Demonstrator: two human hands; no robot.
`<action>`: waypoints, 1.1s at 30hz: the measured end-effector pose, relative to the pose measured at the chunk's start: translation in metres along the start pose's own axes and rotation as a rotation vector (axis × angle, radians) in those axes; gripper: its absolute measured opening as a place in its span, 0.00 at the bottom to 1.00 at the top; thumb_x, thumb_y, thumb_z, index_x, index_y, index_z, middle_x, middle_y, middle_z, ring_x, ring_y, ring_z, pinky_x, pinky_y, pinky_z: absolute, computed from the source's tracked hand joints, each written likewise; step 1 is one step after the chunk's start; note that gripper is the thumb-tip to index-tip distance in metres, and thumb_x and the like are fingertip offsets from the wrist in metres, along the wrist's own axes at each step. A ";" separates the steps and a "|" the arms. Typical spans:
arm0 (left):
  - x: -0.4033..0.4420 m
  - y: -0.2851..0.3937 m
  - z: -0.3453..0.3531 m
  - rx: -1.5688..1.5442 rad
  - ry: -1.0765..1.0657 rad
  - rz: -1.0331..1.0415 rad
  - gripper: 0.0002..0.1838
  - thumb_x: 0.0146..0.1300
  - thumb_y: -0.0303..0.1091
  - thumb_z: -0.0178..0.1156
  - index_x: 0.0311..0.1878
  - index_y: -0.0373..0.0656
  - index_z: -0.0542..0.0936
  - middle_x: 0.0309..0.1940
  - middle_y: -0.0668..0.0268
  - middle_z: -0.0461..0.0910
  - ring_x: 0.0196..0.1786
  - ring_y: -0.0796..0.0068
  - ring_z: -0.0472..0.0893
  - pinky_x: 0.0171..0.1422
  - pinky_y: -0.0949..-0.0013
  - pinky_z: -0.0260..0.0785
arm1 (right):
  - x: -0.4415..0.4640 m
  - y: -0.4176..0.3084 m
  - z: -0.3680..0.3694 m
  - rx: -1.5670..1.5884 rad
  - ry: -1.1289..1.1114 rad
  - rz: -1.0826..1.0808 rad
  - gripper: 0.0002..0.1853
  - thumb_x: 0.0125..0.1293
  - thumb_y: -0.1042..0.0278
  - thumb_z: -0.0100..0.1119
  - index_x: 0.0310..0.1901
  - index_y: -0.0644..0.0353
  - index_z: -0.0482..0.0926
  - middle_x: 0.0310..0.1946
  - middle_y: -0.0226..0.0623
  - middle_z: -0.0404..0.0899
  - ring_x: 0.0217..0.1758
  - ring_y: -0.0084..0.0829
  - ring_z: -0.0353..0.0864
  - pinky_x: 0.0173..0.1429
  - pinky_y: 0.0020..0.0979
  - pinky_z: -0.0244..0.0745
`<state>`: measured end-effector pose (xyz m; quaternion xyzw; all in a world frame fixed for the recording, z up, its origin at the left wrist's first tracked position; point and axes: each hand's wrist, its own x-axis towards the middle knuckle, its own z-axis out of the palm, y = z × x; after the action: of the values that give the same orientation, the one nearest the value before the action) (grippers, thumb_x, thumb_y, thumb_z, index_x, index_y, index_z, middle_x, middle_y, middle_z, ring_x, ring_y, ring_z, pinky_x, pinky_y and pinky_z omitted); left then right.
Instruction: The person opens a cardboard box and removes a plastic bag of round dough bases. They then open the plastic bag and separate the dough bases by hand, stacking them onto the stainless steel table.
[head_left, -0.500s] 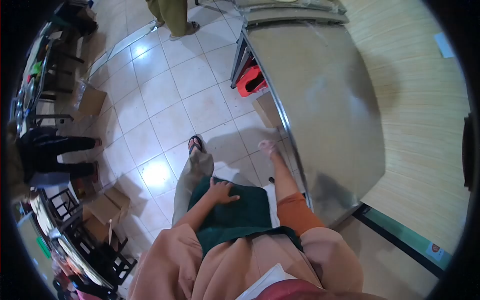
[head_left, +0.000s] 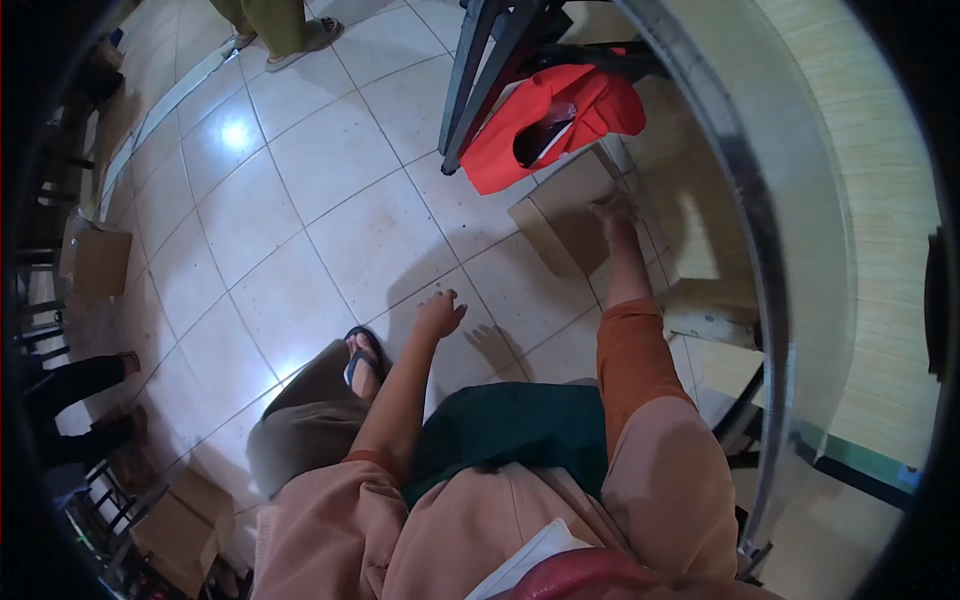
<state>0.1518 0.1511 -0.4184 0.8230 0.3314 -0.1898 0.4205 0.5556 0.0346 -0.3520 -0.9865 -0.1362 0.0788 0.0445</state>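
Note:
My right hand (head_left: 614, 208) reaches under the metal-edged table, over a brown cardboard box (head_left: 548, 235) on the floor. Its fingers are stretched out, and I cannot tell whether they touch the box. Just beyond the box lies a red bag (head_left: 505, 125) with its mouth open and something dark and clear plastic inside. My left hand (head_left: 438, 312) hangs above the floor tiles in front of my knees, fingers apart, holding nothing. A dark green cloth (head_left: 510, 425) covers my lap.
The table's metal edge (head_left: 745, 190) curves close along my right arm. Dark table legs (head_left: 470, 85) stand beside the bag. Another person's feet (head_left: 305, 45) are at the far left. More cardboard boxes (head_left: 100, 262) and another person's dark-clothed legs (head_left: 80, 385) are on the left.
I have bent lower beside the table. My right hand has gone under it to the cardboard box. My left hand has left the green cloth and moved forward over the floor.

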 end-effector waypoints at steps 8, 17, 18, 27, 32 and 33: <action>0.038 0.014 0.028 -0.129 0.093 0.202 0.24 0.65 0.50 0.58 0.55 0.39 0.76 0.49 0.48 0.79 0.54 0.48 0.77 0.59 0.53 0.69 | 0.013 0.052 0.002 0.437 -0.665 -0.343 0.50 0.39 0.49 0.81 0.64 0.64 0.70 0.63 0.47 0.72 0.67 0.43 0.70 0.68 0.42 0.67; 0.036 -0.007 0.003 -0.439 0.768 -0.051 0.26 0.68 0.54 0.54 0.57 0.42 0.75 0.51 0.46 0.76 0.53 0.45 0.77 0.56 0.51 0.70 | -0.110 0.096 0.073 0.616 -0.940 0.576 0.53 0.57 0.34 0.62 0.75 0.55 0.49 0.73 0.47 0.58 0.75 0.44 0.59 0.72 0.47 0.61; 0.033 -0.010 -0.004 -0.571 0.686 -0.031 0.26 0.68 0.55 0.53 0.57 0.42 0.75 0.49 0.46 0.77 0.53 0.46 0.77 0.56 0.52 0.70 | -0.129 0.087 0.080 0.720 -0.902 0.712 0.49 0.60 0.35 0.59 0.74 0.56 0.53 0.72 0.48 0.59 0.74 0.45 0.60 0.71 0.49 0.62; 0.000 0.007 -0.036 -0.262 0.671 -0.247 0.35 0.59 0.69 0.54 0.39 0.39 0.77 0.39 0.49 0.80 0.46 0.48 0.80 0.53 0.54 0.70 | -0.212 0.034 0.121 0.801 -0.933 0.446 0.33 0.68 0.42 0.44 0.64 0.60 0.72 0.64 0.44 0.72 0.63 0.42 0.71 0.62 0.46 0.67; -0.028 0.036 -0.061 -0.507 0.967 0.008 0.28 0.64 0.57 0.58 0.28 0.37 0.72 0.28 0.55 0.78 0.35 0.58 0.78 0.45 0.59 0.71 | -0.197 0.003 0.015 1.127 -0.741 0.250 0.40 0.66 0.36 0.50 0.70 0.59 0.64 0.70 0.42 0.65 0.70 0.42 0.65 0.71 0.39 0.60; -0.029 0.041 -0.060 -0.574 1.024 0.079 0.27 0.65 0.55 0.59 0.27 0.37 0.71 0.26 0.57 0.78 0.32 0.60 0.77 0.43 0.61 0.71 | -0.192 0.002 -0.006 1.134 -0.689 0.175 0.43 0.63 0.35 0.53 0.71 0.58 0.61 0.70 0.44 0.64 0.72 0.44 0.63 0.72 0.40 0.59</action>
<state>0.1618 0.1716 -0.3433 0.6747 0.4995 0.3450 0.4197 0.3747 -0.0203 -0.3186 -0.7364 0.0005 0.4518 0.5035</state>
